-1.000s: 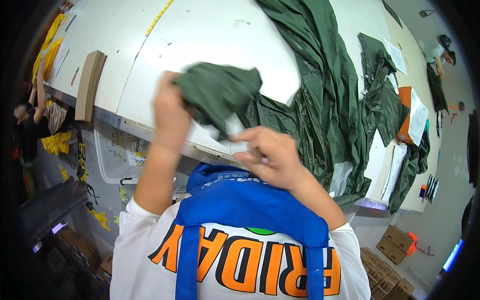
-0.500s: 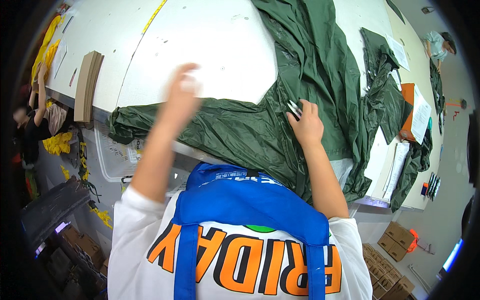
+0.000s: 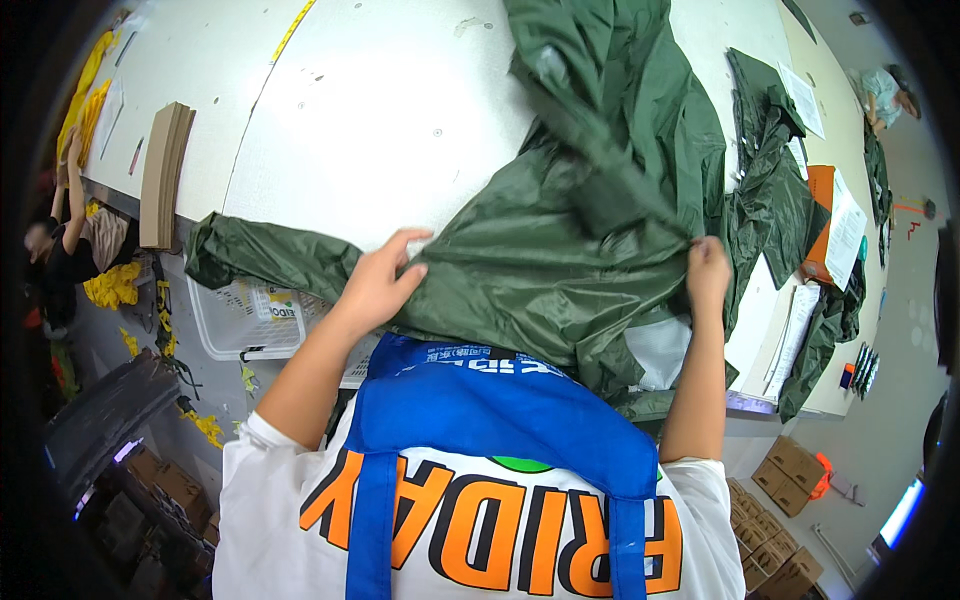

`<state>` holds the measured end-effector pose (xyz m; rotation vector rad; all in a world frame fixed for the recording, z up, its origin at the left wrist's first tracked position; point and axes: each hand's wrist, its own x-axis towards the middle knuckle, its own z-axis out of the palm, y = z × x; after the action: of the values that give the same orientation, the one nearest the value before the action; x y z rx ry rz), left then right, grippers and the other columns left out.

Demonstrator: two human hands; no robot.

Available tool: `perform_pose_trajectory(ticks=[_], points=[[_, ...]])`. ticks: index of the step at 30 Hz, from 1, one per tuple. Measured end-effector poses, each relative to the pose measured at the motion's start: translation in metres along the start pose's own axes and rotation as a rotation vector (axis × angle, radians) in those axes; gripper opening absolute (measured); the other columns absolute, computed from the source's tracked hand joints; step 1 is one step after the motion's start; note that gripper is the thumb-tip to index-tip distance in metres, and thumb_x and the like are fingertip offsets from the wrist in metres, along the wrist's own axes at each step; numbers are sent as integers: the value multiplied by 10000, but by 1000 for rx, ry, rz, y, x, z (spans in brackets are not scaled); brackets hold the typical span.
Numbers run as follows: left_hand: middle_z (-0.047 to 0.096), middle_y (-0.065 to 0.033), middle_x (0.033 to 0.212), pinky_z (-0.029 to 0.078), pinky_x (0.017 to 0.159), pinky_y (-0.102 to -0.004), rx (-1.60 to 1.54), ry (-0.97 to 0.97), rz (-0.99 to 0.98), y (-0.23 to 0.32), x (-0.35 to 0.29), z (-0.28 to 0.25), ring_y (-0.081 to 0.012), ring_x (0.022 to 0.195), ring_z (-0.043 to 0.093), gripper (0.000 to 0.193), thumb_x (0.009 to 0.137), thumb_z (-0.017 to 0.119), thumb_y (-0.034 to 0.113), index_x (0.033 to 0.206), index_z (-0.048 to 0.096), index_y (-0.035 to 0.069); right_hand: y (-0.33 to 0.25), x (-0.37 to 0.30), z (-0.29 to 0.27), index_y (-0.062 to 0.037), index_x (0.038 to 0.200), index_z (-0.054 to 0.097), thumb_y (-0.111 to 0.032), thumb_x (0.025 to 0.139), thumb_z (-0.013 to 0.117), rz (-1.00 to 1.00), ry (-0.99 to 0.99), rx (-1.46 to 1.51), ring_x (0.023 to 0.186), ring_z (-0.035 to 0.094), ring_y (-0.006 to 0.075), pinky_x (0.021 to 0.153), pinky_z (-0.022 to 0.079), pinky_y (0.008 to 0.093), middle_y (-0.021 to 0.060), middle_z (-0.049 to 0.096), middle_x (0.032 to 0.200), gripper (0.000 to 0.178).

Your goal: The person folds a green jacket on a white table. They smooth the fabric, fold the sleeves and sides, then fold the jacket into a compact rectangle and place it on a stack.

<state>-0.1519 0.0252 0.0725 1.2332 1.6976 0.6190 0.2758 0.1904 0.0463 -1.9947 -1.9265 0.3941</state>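
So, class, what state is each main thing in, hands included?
Dark green garment: wrinkled, partly spread
Garment's sleeve: stretched out leftward
Left hand: thumb and fingers parted, against the garment
Right hand: closed on fabric
Blue apron: worn
Cardboard pieces: stacked
Yellow measuring tape: extended

A creased, slightly shiny dark green garment (image 3: 520, 275) lies spread across the desk (image 3: 370, 130). One narrow, sleeve-like length (image 3: 275, 258) stretches left along the near edge; a blurred fold crosses its right half.

Head-worn, left of fisheye pair; pointed steeply down, upright; looking over apron (image 3: 500, 398) at close range onto desk (image 3: 370, 130), bowing straight edges toward rim.
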Motion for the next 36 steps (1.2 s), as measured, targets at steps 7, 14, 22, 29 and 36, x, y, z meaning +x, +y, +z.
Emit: perform_pose_trajectory(ticks=[7,14,22,29,36], points=[[633,-155,822,481,658,-334,160,-319,7,-26,-6,6,-222,698,600,498,805,647,160,1257,481,33,-131,16,6,-56,1022,629,-128,797,638,-341,95,205,879,635,330,769,505,390,153,640,976,237],[636,-192,894,490,757,-362,137,-225,34,-12,35,32,-311,834,626,448,805,662,187,1200,514,34,-243,56,115,-61,866,637,-233,814,594,-705,-333,-408,824,651,323,692,537,411,118,657,964,185],[579,6,915,435,773,-268,-704,-79,-13,-18,-2,-5,-70,872,508,153,907,529,83,1047,534,22,-227,151,-34,-44,1013,663,-297,909,565,-215,-107,1062,821,625,192,768,493,317,112,673,933,290],[607,-129,904,468,736,-322,-82,-381,-31,-53,13,-4,-179,808,578,380,783,670,190,1099,542,22,-109,50,66,-88,850,543,-364,916,580,480,-438,942,424,302,43,409,228,212,-13,537,690,287],[632,-148,993,489,760,-297,-116,-20,89,22,107,22,-163,814,601,391,842,659,172,1171,541,-3,-143,16,62,-113,836,515,-137,895,618,278,-501,1286,444,331,38,427,252,205,-62,451,647,121]])
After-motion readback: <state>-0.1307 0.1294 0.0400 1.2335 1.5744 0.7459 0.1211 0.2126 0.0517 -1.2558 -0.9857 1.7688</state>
